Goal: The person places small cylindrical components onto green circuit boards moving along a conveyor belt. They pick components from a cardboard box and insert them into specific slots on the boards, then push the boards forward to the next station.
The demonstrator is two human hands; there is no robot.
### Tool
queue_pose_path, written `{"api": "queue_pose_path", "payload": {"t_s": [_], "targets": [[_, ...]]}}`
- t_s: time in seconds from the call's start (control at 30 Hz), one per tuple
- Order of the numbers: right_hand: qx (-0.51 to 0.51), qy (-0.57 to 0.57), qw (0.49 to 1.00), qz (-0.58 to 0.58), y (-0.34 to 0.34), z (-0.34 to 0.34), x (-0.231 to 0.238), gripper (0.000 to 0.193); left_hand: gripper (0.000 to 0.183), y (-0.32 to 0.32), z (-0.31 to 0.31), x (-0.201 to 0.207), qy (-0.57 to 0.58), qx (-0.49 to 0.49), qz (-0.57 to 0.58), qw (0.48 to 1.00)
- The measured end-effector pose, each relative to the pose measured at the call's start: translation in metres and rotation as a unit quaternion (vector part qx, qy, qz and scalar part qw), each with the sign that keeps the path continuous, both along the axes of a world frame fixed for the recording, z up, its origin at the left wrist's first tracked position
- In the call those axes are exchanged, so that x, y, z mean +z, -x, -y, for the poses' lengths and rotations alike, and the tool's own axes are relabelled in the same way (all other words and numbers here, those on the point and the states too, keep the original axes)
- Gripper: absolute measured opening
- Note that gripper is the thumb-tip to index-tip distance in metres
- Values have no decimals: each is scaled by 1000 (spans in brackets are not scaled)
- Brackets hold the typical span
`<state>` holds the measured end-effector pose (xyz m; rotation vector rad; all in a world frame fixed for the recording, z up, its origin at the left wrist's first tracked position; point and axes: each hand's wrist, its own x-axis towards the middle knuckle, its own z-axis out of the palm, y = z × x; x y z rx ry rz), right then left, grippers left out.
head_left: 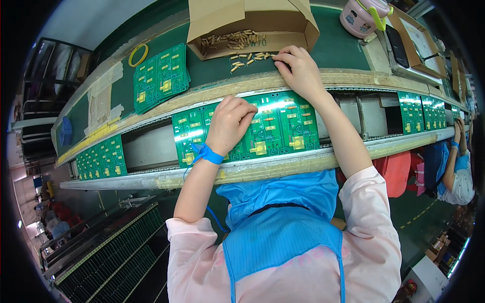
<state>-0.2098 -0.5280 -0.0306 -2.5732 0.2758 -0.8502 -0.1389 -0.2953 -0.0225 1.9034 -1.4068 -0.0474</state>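
Observation:
My left hand (231, 123), with a blue strap (208, 154) round its wrist, is over a green circuit board panel (262, 132) on the rail track. Its fingers are curled with thumb and fingertips together; anything between them is hidden. My right hand (301, 73) reaches past the panel to a loose group of small tan resistors (248, 60) in front of a cardboard box (255, 43). Its fingertips are at the group's right end, thumb and index finger slightly apart. More resistors (237, 38) lie heaped in the box. A few orange-brown resistors (269, 119) lie on the panel.
Stacked green boards (160, 76) and a yellow tape ring (138, 55) lie at the left of the bench. More panels (103, 159) sit along the track (242, 174). A pink container (361, 19) stands at the back right. At far right another person's hand (458, 132) touches the track.

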Motion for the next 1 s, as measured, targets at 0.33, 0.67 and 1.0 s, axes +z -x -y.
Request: {"api": "queue_pose_path", "payload": {"t_s": [0.33,0.67,1.0], "targets": [[3,-19,1000,-7,-2,0,1,14,21,6,-4,20,-21,-12,89,996],[-1,-4,1000,1,-3,6,-4,12,33,139,-23,214,293,83,-55,951],[12,21,1000,12,-3,6,-5,13,21,131,-40,208,308,-91,-47,946]]}}
